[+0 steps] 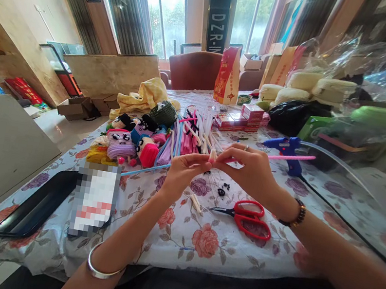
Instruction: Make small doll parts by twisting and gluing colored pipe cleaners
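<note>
My left hand (183,170) pinches a small cream-and-pink fuzzy piece (212,155) at its fingertips. My right hand (254,167) meets it there, its thumb and fingers closed on a pink pipe cleaner (294,157) whose long end sticks out to the right behind the hand. A blue pipe cleaner (146,170) runs leftward from behind my left hand; whether I hold it I cannot tell. Below my hands lie short cream pieces (196,204), small black bits (223,189) and red-handled scissors (249,217) with blades pointing left.
Beyond my hands are bundled pipe cleaners (192,137) and several yarn-like dolls (122,142). A blue glue gun (288,148) trails a cable on the right. A black tablet-like device (37,202) and a blurred-out white object (94,202) lie left. Pink boxes (234,119) stand at the back.
</note>
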The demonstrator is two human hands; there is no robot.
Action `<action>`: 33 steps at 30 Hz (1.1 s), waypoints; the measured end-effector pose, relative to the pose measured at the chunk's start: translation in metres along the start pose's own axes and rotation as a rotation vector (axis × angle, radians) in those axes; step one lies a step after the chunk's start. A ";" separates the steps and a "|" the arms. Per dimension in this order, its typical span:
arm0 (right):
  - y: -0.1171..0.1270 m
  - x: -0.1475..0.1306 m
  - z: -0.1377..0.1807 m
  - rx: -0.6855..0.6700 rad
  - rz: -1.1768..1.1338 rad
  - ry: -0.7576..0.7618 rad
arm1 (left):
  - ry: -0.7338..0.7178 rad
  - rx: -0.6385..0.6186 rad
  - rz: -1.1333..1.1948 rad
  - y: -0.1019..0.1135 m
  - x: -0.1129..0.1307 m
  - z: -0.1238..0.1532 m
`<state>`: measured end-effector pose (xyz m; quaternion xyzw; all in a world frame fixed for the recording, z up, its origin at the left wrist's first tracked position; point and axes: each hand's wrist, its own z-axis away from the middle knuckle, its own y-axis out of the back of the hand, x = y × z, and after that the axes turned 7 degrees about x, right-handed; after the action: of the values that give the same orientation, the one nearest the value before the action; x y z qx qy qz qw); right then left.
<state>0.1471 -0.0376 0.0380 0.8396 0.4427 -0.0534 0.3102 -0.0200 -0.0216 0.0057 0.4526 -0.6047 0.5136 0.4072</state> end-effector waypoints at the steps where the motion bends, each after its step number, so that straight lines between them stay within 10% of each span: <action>1: 0.000 0.001 0.000 0.004 0.009 0.018 | 0.021 -0.009 0.004 0.001 -0.001 0.000; 17: -0.008 0.016 0.006 -0.029 0.059 0.316 | 0.032 0.030 -0.038 -0.002 0.001 0.003; 33: -0.005 0.012 0.000 -0.081 -0.198 -0.004 | -0.043 0.024 0.018 -0.003 0.004 0.001</action>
<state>0.1501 -0.0269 0.0310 0.7785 0.5247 -0.0674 0.3377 -0.0183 -0.0233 0.0098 0.4628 -0.6111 0.5145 0.3843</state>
